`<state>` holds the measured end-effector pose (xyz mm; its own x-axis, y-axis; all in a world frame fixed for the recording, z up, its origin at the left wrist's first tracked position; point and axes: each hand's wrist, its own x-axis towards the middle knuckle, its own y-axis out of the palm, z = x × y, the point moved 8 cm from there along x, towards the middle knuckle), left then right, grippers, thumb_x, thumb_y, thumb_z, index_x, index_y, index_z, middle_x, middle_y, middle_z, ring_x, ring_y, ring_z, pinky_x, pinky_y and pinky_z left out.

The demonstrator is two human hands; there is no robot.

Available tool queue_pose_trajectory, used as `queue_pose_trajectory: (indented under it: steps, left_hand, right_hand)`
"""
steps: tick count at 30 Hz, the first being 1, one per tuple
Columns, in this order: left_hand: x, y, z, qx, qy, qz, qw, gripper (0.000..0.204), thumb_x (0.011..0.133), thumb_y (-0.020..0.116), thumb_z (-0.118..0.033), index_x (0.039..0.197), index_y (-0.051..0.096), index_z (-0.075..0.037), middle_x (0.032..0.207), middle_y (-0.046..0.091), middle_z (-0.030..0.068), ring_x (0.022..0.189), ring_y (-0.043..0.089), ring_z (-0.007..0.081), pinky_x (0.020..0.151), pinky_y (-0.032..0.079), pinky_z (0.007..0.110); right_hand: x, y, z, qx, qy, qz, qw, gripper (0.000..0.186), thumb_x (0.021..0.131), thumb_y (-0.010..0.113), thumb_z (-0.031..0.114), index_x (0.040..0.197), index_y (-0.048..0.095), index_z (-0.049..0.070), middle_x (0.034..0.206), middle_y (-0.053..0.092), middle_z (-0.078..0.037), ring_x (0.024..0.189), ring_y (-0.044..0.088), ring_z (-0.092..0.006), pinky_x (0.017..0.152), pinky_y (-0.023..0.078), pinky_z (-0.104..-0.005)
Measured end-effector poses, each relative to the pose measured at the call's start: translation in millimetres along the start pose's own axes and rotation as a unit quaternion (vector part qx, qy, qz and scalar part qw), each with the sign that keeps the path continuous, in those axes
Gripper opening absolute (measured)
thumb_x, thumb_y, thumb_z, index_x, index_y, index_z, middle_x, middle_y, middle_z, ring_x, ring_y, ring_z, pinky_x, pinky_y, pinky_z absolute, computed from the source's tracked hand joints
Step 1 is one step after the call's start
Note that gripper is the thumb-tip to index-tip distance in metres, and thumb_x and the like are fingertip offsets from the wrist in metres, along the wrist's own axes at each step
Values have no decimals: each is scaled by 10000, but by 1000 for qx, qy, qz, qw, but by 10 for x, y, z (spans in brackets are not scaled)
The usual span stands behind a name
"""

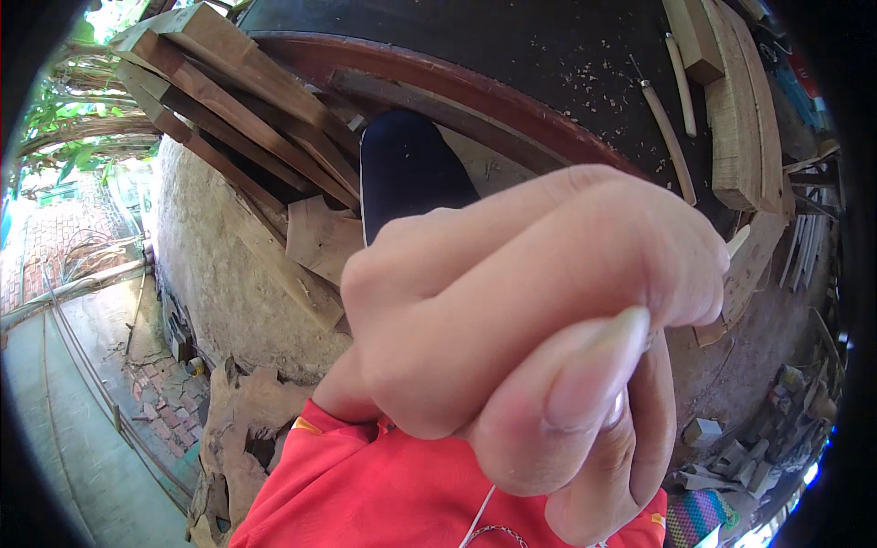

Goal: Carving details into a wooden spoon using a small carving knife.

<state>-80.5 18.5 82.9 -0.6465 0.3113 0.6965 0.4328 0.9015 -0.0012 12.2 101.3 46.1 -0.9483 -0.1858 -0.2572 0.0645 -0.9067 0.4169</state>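
Note:
My left hand (512,301) is very close to the view, its fingers curled into a fist and the thumb pressed against them. Whatever it grips, if anything, is hidden. Partly behind and below it, my right hand (621,466) shows only some bent fingers, which meet the left thumb; their grip is covered too. A thin white cord (479,517) hangs below the hands in front of my red shirt (393,493). Near it lies a fine chain (498,529).
Ahead stands a dark tabletop (475,36) with a reddish curved rim. Two slim wooden-handled tools (670,137), wood shavings and wooden blocks (734,110) lie on its right. Stacked planks (247,100) lean at the left beside my dark-trousered knee (406,164). Scraps litter the ground at right.

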Motion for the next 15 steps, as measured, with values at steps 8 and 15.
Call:
queue_pose_trajectory:
  steps: [8,15]
  left_hand:
    - [70,1,-35,25,16,54,998,755,1109,277,-536,1007,625,126,1020,683,396,774,750,367,754,647,424]
    - [10,39,-29,23,-14,18,999,750,1110,267,-533,1011,620,121,1021,683,394,777,750,363,754,647,420]
  right_hand:
    - [75,-179,80,-9,12,-9,1000,424,1026,439,263,1334,505,-21,887,635,-25,690,558,-68,671,420,-206]
    - [118,-190,94,-13,15,-6,1000,413,1028,442,255,1327,509,-21,879,632,-23,682,549,-67,661,415,-205]
